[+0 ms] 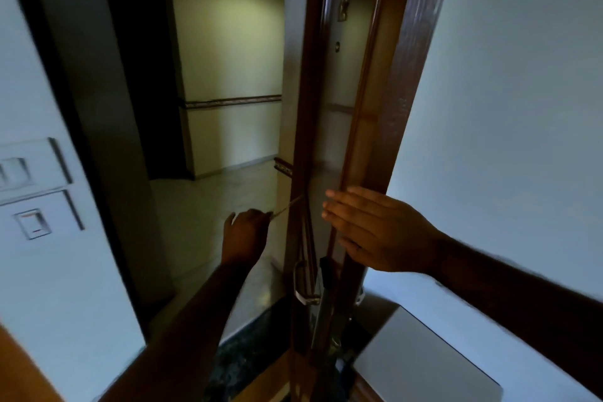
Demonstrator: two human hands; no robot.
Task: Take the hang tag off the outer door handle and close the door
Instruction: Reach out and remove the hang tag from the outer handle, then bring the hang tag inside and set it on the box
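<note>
The brown wooden door (326, 147) stands open and shows me its narrow edge. Its outer handle (301, 284), a silver lever, sticks out on the corridor side low down. A thin pale strip, the hang tag (288, 205) seen edge-on, runs from the door's outer face to my left hand (246, 235). That hand reaches through the doorway above the handle and pinches the strip's near end. My right hand (372, 228) lies flat with straight fingers on the door's inner side, holding nothing. Whether the tag still touches the handle is hidden.
A white switch panel (32, 186) sits on the wall left of the doorway. A pale grey box (421, 359) stands low at the right behind the door. Beyond lies a dim corridor with a light floor (212, 206) and a dark stone threshold (248, 352).
</note>
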